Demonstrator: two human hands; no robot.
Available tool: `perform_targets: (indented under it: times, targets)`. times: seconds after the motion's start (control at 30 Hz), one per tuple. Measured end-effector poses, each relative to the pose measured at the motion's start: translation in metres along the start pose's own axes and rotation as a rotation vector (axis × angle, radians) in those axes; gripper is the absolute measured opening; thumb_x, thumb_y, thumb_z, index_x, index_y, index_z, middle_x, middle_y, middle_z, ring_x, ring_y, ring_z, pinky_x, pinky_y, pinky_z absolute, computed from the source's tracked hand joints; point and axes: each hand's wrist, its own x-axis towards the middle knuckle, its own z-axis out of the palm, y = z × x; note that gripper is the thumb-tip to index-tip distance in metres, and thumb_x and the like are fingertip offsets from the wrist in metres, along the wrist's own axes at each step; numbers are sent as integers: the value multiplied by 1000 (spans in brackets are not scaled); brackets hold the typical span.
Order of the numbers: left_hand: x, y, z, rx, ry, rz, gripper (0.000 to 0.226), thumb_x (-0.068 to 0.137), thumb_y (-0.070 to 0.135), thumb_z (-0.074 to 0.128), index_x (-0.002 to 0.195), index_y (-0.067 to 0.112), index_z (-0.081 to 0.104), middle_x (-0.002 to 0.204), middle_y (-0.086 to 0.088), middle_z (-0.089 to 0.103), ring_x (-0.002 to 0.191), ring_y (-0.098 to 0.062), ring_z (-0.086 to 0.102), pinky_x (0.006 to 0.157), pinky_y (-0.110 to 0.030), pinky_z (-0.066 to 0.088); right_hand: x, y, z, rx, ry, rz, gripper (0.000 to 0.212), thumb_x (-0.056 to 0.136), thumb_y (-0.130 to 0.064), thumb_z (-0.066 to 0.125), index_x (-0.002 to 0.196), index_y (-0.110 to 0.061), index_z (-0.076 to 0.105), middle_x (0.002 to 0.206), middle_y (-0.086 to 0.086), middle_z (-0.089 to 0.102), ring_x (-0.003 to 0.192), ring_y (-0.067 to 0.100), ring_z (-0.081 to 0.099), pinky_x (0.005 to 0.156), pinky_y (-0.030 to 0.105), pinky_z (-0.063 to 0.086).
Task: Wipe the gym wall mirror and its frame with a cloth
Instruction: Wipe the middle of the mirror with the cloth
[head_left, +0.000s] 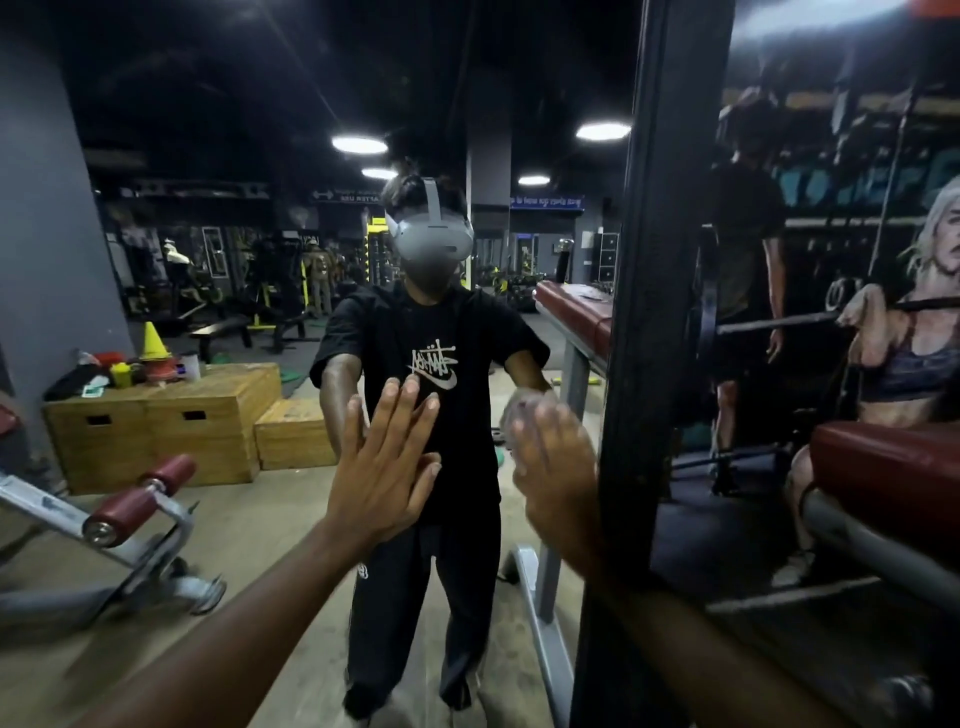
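The wall mirror (249, 270) fills the left and middle of the head view and reflects me and the gym behind. Its black upright frame (654, 312) runs down the right side of the glass. My left hand (384, 462) lies flat on the glass with straight, spread fingers. My right hand (558, 467), motion-blurred, holds a pale cloth (522, 410) against the glass just left of the frame. Only a bunched edge of the cloth shows above my fingertips.
Right of the frame is a wall poster (857, 260) of people lifting weights. A red padded bench (883, 467) on a grey metal bar juts in at the lower right, close to my right arm. The glass reflects wooden boxes (156, 421) and a red-roller bench.
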Motion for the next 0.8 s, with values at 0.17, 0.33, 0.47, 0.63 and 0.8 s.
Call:
perform_targets:
  times: [0.17,0.33,0.47,0.63,0.8]
  targets:
    - [5,-61,-19,42,72,-1,73,99,45,42,159,5,28,169,-19,13,156,-40,11,121,-69,8,74,13,-11,-126,-197,-29,68,100,-24,54,161,-11,25,165,17,26,154,39,19,124,52,17]
    - [41,-119,-40,116,138,-53,74,102,48,39,160,5,23,170,-16,13,156,-37,15,119,-71,11,216,-27,-36,209,345,855,61,108,-40,27,163,-17,19,170,11,16,157,31,13,124,55,21]
    - [43,-132,-38,129,150,-13,72,103,50,37,161,9,25,169,-14,16,156,-34,18,117,-73,16,209,-113,-16,90,91,274,62,106,-26,33,164,-14,13,170,14,11,158,31,5,126,50,16]
    - [52,-150,-52,80,230,-25,67,102,44,40,160,12,30,169,-13,18,156,-33,17,120,-68,14,216,-31,-36,-28,26,144,50,105,-29,42,153,-19,40,156,9,40,144,31,33,109,34,33]
    - [74,-168,-58,108,231,-58,68,103,46,36,162,12,24,170,-14,14,156,-36,14,118,-72,12,283,-55,-39,171,357,660,62,106,-27,43,162,-22,16,170,7,16,156,28,7,127,45,7]
